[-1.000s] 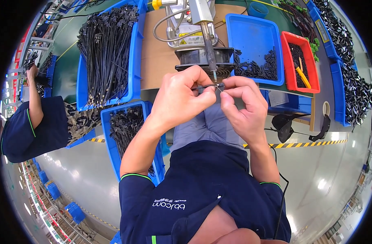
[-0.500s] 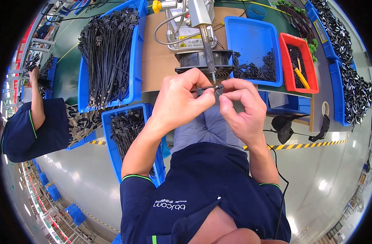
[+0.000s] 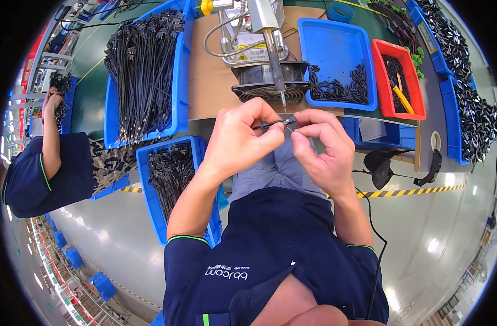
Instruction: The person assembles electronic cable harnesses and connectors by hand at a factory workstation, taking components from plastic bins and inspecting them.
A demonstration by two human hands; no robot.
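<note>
My left hand (image 3: 240, 138) is closed, pinching a thin black cable (image 3: 268, 124) between thumb and fingertips. The cable's end with a small black connector (image 3: 289, 120) lies between my two hands, just below the tip of a mounted soldering iron (image 3: 277, 68). My right hand (image 3: 327, 146) is closed too, its thumb and forefinger pinching a thin silvery wire (image 3: 291, 129) beside the connector. Whether the right fingertips also touch the connector is hard to see. Behind the iron tip sits a black fan (image 3: 270, 81) on the bench.
Black cables fill a blue bin (image 3: 182, 81) at left and a lower blue bin (image 3: 150, 190). At right stand a blue tray (image 3: 335, 41) of short black tubes and a red bin (image 3: 376, 65) holding a yellow-handled tool (image 3: 403, 100). A co-worker (image 3: 53, 163) works far left.
My hands have shifted slightly down from the iron tip, so a small gap shows between tip and connector. Both grips stay closed. The co-worker's hand has moved a little.
</note>
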